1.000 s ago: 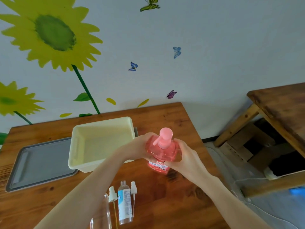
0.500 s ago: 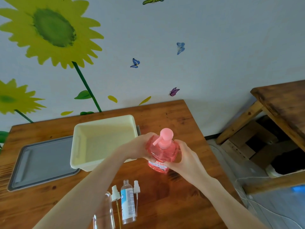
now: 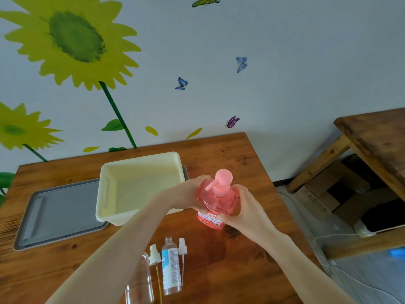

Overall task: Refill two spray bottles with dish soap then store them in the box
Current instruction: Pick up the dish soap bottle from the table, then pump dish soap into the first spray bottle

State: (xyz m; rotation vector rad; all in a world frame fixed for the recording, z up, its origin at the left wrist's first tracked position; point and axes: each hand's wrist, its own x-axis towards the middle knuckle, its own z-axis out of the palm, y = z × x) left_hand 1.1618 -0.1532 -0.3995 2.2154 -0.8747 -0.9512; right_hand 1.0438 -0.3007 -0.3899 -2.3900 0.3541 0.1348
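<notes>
A pink dish soap bottle (image 3: 215, 199) with a pump head stands upright near the table's right side. My left hand (image 3: 187, 194) grips its left side and my right hand (image 3: 244, 207) grips its right side. In front of it, near the table's front edge, two clear spray bottles lie uncapped: one with a blue-white label (image 3: 172, 266) and a plain one (image 3: 140, 279), partly hidden by my left forearm. Two white spray heads (image 3: 154, 256) (image 3: 182, 249) lie beside them. The cream plastic box (image 3: 122, 176) sits open behind my left hand.
A grey metal tray (image 3: 59, 212) lies left of the box on the wooden table (image 3: 247, 154). A second wooden table (image 3: 377, 137) stands at the right, with cardboard and cables on the floor under it. The wall is close behind.
The camera has tilted slightly, shifting the scene down and right. Both hands keep the same hold on the soap bottle, which stays in place.
</notes>
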